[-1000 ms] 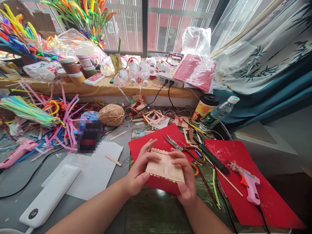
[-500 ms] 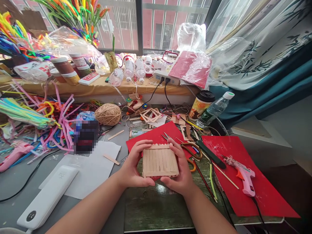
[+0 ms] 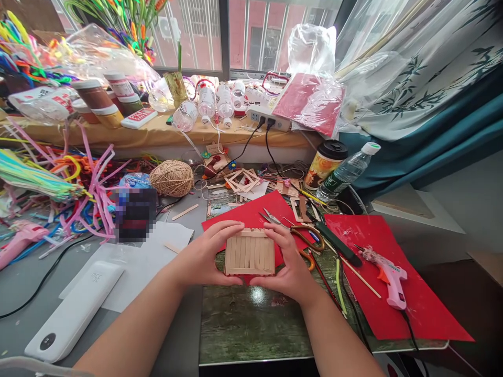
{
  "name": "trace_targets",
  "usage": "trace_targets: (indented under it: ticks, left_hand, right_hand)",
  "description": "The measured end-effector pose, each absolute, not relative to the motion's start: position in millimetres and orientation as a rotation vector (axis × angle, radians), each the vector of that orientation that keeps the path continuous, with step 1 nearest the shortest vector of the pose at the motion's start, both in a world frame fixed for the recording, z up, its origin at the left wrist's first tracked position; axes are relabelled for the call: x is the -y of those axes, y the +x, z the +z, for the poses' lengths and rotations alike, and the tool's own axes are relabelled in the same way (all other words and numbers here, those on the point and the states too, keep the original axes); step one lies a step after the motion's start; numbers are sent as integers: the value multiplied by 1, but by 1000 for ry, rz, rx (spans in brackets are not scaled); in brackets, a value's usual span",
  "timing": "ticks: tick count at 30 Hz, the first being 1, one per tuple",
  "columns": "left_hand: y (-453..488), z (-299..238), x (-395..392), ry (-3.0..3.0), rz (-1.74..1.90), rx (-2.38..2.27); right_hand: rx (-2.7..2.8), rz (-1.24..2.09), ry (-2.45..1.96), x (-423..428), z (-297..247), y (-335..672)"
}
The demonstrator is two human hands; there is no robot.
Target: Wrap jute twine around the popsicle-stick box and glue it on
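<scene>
Between my two hands is a small popsicle-stick panel (image 3: 250, 252), made of upright sticks side by side with a crosswise stick along its top and bottom. My left hand (image 3: 214, 254) grips its left edge, fingers at the upper corner and thumb low. On the opposite edge, my right hand (image 3: 286, 259) holds it the same way. Under and behind the panel lies a red sheet (image 3: 220, 222). Scissors (image 3: 306, 233) with orange-brown handles rest just beyond my right hand. Whatever is behind the panel is hidden.
A pink hot glue gun (image 3: 389, 277) lies on another red sheet (image 3: 424, 309) at right. A coffee cup (image 3: 325, 165) and water bottle (image 3: 348, 172) stand behind. To the left are a twine ball (image 3: 172, 178), white paper (image 3: 113, 267), a power bank (image 3: 74, 311) and pipe cleaners (image 3: 96, 193).
The panel has moved slightly away from me and looks more tilted back, so it appears shorter. Both hands still hold its sides. The whole view has shifted a little.
</scene>
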State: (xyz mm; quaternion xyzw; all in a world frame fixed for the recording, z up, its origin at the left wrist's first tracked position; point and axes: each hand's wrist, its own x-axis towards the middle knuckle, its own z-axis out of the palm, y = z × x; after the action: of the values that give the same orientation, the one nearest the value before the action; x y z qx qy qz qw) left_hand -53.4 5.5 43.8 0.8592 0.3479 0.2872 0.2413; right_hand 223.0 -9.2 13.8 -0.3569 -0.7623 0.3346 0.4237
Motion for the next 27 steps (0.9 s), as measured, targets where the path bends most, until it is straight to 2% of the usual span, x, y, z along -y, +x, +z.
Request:
trace_targets:
  ticks: [6, 27]
  left_hand:
    - [-54, 38, -9, 2337, 703, -1037]
    - [-50, 36, -8, 2393, 752, -1003]
  right_hand:
    - [2007, 803, -934, 7, 12, 223]
    - [2024, 719, -931, 9, 10, 220]
